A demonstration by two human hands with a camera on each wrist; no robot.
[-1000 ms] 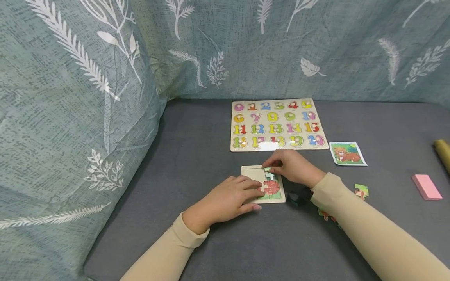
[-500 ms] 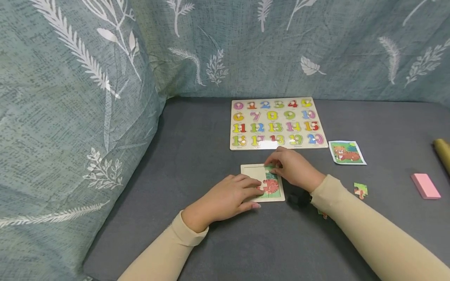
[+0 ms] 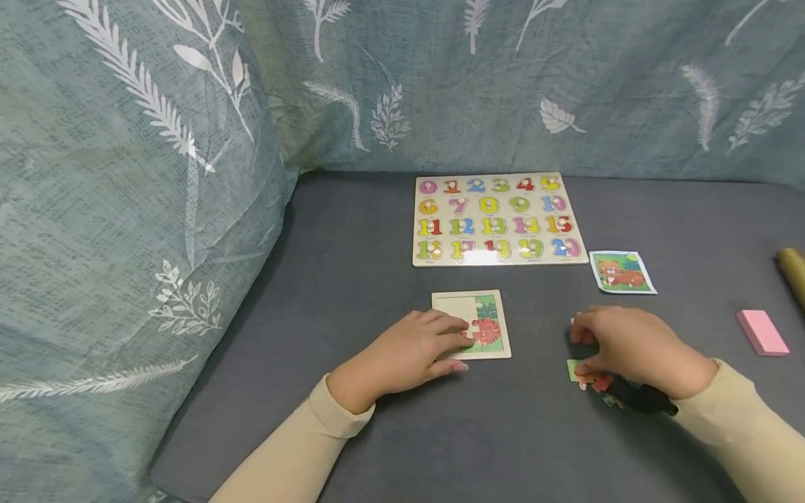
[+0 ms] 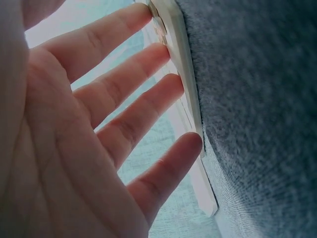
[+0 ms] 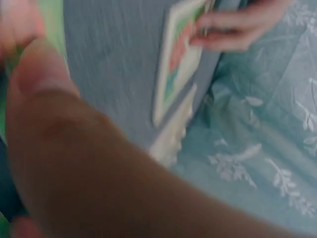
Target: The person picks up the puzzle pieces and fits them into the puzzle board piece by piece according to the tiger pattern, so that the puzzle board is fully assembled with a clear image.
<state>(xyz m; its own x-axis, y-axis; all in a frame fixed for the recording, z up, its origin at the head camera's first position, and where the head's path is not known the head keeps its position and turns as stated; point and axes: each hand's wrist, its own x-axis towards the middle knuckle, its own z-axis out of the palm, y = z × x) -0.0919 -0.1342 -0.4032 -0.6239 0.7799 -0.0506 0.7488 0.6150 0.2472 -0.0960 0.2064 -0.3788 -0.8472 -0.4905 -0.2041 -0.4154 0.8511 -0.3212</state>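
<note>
Pale wooden square tray (image 3: 453, 305) under straight, spread left fingers (image 4: 143, 110); bent right fingers (image 3: 583, 328) at lobed jigsaw pieces (image 3: 602, 382), grip unclear.

A number board (image 3: 504, 212) is set at the far side before a leaf-printed curtain (image 3: 440, 105), and a pink block (image 3: 762, 333) and gold-coloured cylinder (image 3: 794, 274) are placed at right.

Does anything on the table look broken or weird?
Nothing looks broken or spilled. The small puzzle tray just looks unfinished: its far left corner is bare, and loose pieces lie by the right hand.
</note>
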